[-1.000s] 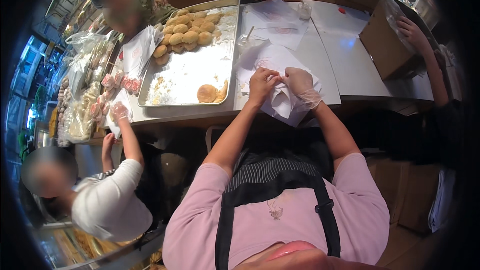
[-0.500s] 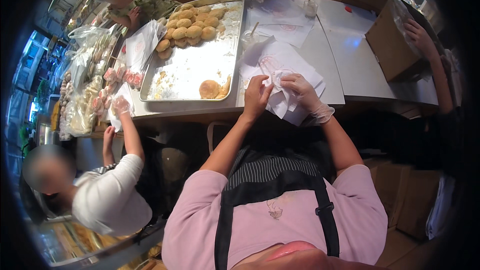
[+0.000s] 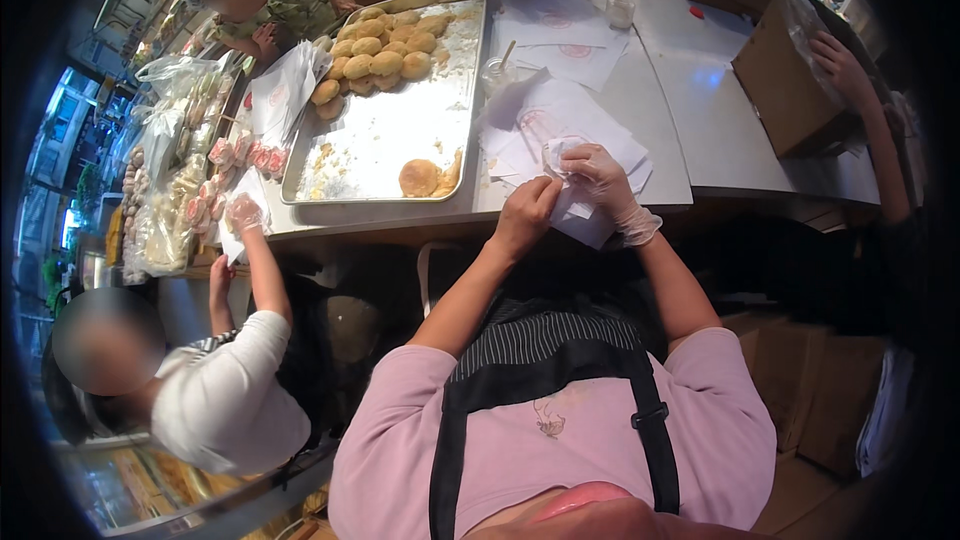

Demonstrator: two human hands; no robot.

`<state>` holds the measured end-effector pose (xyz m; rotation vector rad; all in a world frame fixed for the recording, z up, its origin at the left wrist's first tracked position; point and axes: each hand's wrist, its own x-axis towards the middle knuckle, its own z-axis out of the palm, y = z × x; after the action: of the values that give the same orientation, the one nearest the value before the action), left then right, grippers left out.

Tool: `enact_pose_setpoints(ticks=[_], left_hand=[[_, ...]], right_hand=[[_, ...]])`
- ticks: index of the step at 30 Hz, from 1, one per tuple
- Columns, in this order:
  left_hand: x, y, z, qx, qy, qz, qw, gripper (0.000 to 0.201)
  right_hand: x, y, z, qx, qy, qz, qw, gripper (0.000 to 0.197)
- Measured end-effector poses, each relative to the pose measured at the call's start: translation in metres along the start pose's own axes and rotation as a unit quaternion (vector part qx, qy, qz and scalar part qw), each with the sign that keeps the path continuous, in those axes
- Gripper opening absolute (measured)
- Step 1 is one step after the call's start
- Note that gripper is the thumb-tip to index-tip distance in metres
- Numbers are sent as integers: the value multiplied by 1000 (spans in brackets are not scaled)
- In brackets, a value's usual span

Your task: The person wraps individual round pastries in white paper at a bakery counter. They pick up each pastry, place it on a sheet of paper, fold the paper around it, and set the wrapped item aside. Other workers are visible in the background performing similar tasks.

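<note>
A small white paper parcel (image 3: 567, 153), folded around something I cannot make out, sits in my right hand (image 3: 603, 182), which wears a clear plastic glove. My bare left hand (image 3: 527, 217) is closed in a pinch on the parcel's near-left edge. Beneath both hands lies a loose stack of white paper sheets (image 3: 610, 135) with red print, spread along the table's near edge. To the left, a metal tray (image 3: 365, 155) holds a pile of round golden pastries (image 3: 385, 62) at its far end. One flat pastry (image 3: 418, 178) lies in its near right corner.
Two cups with sticks, one a glass jar (image 3: 620, 10), stand beyond the paper. A cardboard box (image 3: 785, 90) rises at the right, with a person's hand (image 3: 840, 65) on it. Wrapped pink-and-white sweets (image 3: 232, 150) crowd the left, where a co-worker's gloved hand (image 3: 243, 212) holds paper.
My left hand has moved down and its fingers have closed on the parcel's near edge. The parcel looks more tightly folded, and my right hand has shifted only slightly.
</note>
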<state>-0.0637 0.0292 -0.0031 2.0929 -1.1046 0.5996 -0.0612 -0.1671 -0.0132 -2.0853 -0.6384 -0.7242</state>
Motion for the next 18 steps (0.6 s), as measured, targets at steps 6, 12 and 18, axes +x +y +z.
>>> enact_pose_setpoints(ticks=[6,12,18], left_hand=[[-7,15,-10,-25,-57,-7,998,59],[17,9,1,-14,10,-33,999,11],[40,9,-5,-64,53,-46,995,9]], right_hand=[[0,-9,6,-19,52,-5,998,22],[5,-22,5,-44,55,-22,997,23],[-5,-16,7,-47,36,-4,998,16]])
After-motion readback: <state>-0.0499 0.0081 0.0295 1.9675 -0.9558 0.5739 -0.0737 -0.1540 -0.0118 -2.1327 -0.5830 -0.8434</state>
